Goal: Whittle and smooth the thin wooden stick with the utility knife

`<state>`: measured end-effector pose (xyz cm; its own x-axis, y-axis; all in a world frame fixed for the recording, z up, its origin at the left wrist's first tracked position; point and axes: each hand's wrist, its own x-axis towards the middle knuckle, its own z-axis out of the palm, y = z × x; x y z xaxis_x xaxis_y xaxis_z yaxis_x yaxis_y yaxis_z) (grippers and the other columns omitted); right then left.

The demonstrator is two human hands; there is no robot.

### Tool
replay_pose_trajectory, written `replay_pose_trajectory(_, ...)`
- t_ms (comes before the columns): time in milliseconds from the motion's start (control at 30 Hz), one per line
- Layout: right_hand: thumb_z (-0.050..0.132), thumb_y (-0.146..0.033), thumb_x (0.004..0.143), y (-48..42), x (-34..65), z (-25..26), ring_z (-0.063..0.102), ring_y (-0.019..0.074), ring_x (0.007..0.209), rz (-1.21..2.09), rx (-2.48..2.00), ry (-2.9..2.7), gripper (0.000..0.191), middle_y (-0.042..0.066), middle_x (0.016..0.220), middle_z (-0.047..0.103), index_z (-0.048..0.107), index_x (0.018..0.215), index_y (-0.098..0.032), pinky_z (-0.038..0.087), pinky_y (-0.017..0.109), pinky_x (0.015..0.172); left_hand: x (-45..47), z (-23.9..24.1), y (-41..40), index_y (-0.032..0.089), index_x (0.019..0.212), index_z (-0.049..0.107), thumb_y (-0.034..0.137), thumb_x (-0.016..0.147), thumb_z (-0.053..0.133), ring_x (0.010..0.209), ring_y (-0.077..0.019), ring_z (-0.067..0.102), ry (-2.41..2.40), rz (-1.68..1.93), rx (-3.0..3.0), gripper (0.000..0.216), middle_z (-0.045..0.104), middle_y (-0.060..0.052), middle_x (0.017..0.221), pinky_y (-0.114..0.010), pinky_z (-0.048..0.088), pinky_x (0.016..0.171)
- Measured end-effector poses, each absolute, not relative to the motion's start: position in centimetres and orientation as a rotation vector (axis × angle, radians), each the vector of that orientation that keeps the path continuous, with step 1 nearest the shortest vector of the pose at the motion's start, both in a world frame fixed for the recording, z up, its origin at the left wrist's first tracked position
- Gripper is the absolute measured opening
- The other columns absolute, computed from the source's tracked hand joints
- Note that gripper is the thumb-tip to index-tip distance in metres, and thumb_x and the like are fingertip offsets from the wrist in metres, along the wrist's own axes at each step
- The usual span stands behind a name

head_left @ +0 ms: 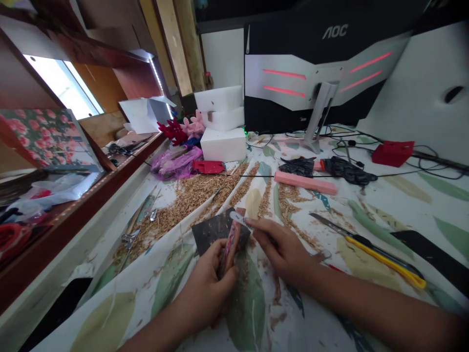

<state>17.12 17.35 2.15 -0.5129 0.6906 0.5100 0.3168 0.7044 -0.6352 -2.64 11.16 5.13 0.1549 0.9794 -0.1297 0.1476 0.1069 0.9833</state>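
Observation:
My left hand (208, 288) is closed around a slim reddish-brown wooden piece (230, 244), held upright over the table. My right hand (282, 247) is closed on a small knife whose pale blade (238, 216) touches the top of the wooden piece. A dark sheet of sandpaper (210, 230) lies just behind my left hand. Wood shavings (194, 198) are scattered across the leaf-patterned tablecloth (384, 205) beyond both hands.
A yellow-handled utility knife (381, 256) lies at the right, a pink bar (306, 183) further back. White foam blocks (222, 122), artificial flowers (183, 129), a monitor (322, 73) and a red box (393, 152) stand at the rear. Metal tools (137, 227) lie left.

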Motion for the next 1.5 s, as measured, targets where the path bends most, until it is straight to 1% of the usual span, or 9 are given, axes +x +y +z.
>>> replay_pose_trajectory(367, 0.045, -0.019, 0.099, 16.7, 17.0, 2.7, 0.061, 0.0157, 0.083, 0.647, -0.561, -2.342, 0.041, 0.004, 0.096, 0.066, 0.053, 0.138, -0.031, 0.047, 0.027, 0.073, -2.5, 5.0, 11.3, 0.020, 0.119, 0.058, 0.019, 0.085, 0.060, 0.099, -0.0199, 0.063, 1.204, 0.967, 1.354, 0.034, 0.069, -0.006, 0.112, -0.029, 0.047, 0.092)
replay_pose_trajectory(433, 0.044, -0.019, 0.099, 16.8, 17.1, 2.6, 0.062, 0.0160, 0.088, 0.635, -0.685, -2.216, 0.041, 0.004, 0.101, 0.066, 0.053, 0.137, -0.030, 0.047, 0.028, 0.076, -2.5, 5.0, 11.3, 0.020, 0.118, 0.058, 0.020, 0.084, 0.061, 0.093, -0.0192, 0.064, 1.220, 0.952, 1.329, 0.034, 0.070, -0.004, 0.105, -0.027, 0.050, 0.084)
replay_pose_trajectory(567, 0.044, -0.020, 0.099, 16.9, 17.0, 2.7, 0.061, 0.0161, 0.084, 0.653, -0.659, -2.244, 0.041, 0.004, 0.097, 0.066, 0.054, 0.137, -0.029, 0.047, 0.028, 0.075, -2.6, 4.7, 11.2, 0.021, 0.125, 0.053, 0.030, 0.088, 0.059, 0.049, -0.0119, 0.052, 1.275, 0.872, 1.211, 0.039, 0.063, 0.003, 0.072, -0.021, 0.040, 0.044)
replay_pose_trajectory(733, 0.042, -0.021, 0.101, 16.8, 16.9, 2.8, 0.061, 0.0161, 0.094, 0.640, -0.761, -2.163, 0.040, 0.005, 0.106, 0.066, 0.053, 0.138, -0.030, 0.047, 0.028, 0.082, -2.7, 4.8, 11.2, 0.021, 0.124, 0.054, 0.030, 0.087, 0.061, 0.051, -0.0112, 0.052, 1.270, 0.911, 1.188, 0.039, 0.061, 0.004, 0.069, -0.020, 0.041, 0.046)
replay_pose_trajectory(900, 0.043, -0.024, 0.101, 17.0, 17.1, 2.6, 0.061, 0.0159, 0.083, 0.651, -0.683, -2.327, 0.041, 0.003, 0.097, 0.065, 0.052, 0.139, -0.034, 0.046, 0.027, 0.073, -2.7, 4.9, 11.4, 0.020, 0.116, 0.057, 0.027, 0.084, 0.066, 0.059, -0.0121, 0.059, 1.223, 0.973, 1.194, 0.034, 0.062, 0.003, 0.071, -0.019, 0.048, 0.053)
replay_pose_trajectory(1000, 0.043, -0.028, 0.101, 18.5, 17.5, 3.6, 0.060, 0.0187, 0.103, 0.608, -0.943, -2.052, 0.036, 0.005, 0.115, 0.065, 0.053, 0.136, -0.030, 0.045, 0.031, 0.088, -2.8, 4.8, 11.6, 0.023, 0.122, 0.051, 0.034, 0.088, 0.062, 0.035, -0.0080, 0.044, 1.209, 0.923, 1.116, 0.037, 0.054, 0.009, 0.059, -0.018, 0.038, 0.035)
replay_pose_trajectory(1167, 0.043, -0.027, 0.099, 22.1, 20.0, 6.7, 0.061, 0.0196, 0.083, 0.460, -1.244, -2.151, 0.030, 0.005, 0.096, 0.067, 0.052, 0.127, -0.021, 0.045, 0.031, 0.073, -3.1, 4.5, 11.9, 0.023, 0.121, 0.046, 0.046, 0.090, 0.059, 0.026, -0.0085, 0.030, 1.155, 0.979, 1.075, 0.041, 0.043, 0.013, 0.042, -0.017, 0.028, 0.026)
replay_pose_trajectory(1367, 0.055, -0.019, 0.091, 21.5, 24.6, 6.6, 0.053, 0.0311, 0.110, -0.244, -1.436, -2.558, 0.025, 0.014, 0.119, 0.063, 0.063, 0.115, -0.018, 0.040, 0.043, 0.091, -3.2, 4.6, 11.8, 0.023, 0.117, 0.044, 0.045, 0.090, 0.059, 0.029, -0.0097, 0.036, 1.090, 1.066, 1.032, 0.038, 0.049, 0.011, 0.046, -0.018, 0.032, 0.027)
replay_pose_trajectory(1500, 0.058, -0.030, 0.093, 18.2, 26.8, 5.1, 0.056, 0.0251, 0.097, -0.180, -1.250, -2.770, 0.013, 0.008, 0.102, 0.066, 0.069, 0.096, -0.023, 0.043, 0.038, 0.085, -3.2, 4.7, 11.5, 0.024, 0.116, 0.044, 0.045, 0.089, 0.060, 0.030, -0.0100, 0.036, 1.082, 1.088, 1.029, 0.038, 0.049, 0.011, 0.048, -0.018, 0.032, 0.026)
